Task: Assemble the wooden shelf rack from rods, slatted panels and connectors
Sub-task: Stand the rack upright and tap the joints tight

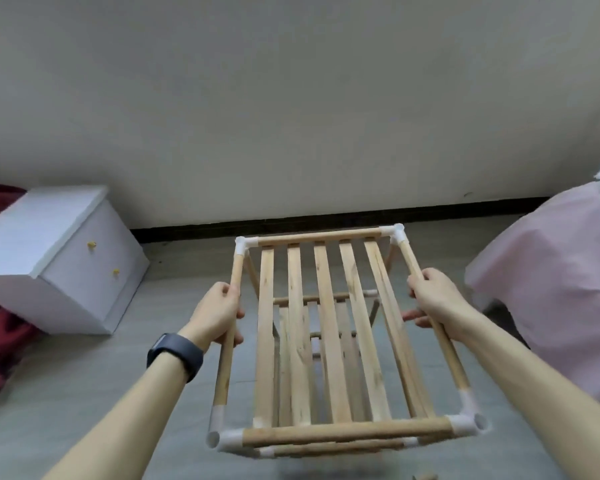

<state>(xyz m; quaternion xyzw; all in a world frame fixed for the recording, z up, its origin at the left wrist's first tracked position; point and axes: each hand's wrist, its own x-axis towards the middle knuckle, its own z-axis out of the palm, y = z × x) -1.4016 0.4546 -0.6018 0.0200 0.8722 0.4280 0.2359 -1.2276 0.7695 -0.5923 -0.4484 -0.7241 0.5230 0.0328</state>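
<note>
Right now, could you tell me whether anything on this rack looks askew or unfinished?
Nothing looks broken or askew; the top panel has parallel slats. The near left connector and near right connector show empty sockets, though.

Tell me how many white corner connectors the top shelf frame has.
4 connectors: far left, far right, near left, near right. Lower ones are partly hidden.

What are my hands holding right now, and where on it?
The wooden rack: left hand grips the top left side rod, right hand the top right side rod.
</note>
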